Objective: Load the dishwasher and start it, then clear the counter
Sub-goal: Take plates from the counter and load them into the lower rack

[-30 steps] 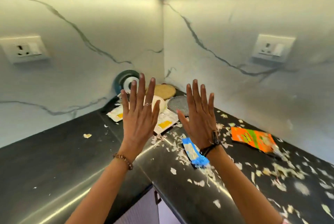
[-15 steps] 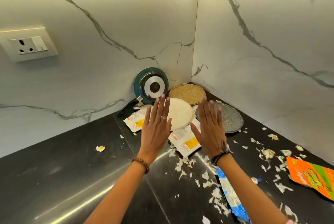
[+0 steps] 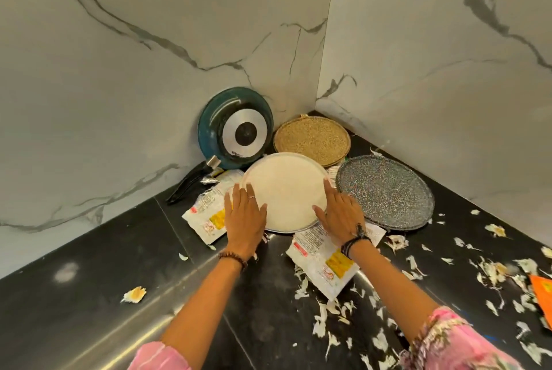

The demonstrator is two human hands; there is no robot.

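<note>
Pale and round, the metal plate [image 3: 285, 190] sat in the counter corner with both hands laid flat on it: the left hand [image 3: 244, 217] on its left rim, the right hand [image 3: 340, 214] on its right rim, fingers spread, neither closed into a grip yet. A second before, both hands had hovered raised above the counter [image 3: 89, 295] (palms out); now they had come down, so collecting dishes was probably starting. Beside it lay a speckled plate [image 3: 385, 193] and a woven mat [image 3: 312, 138]; a blue frying pan [image 3: 236, 128] leaned on the wall. Torn packets [image 3: 325, 262] and onion peels [image 3: 328, 307] littered the counter.
</note>
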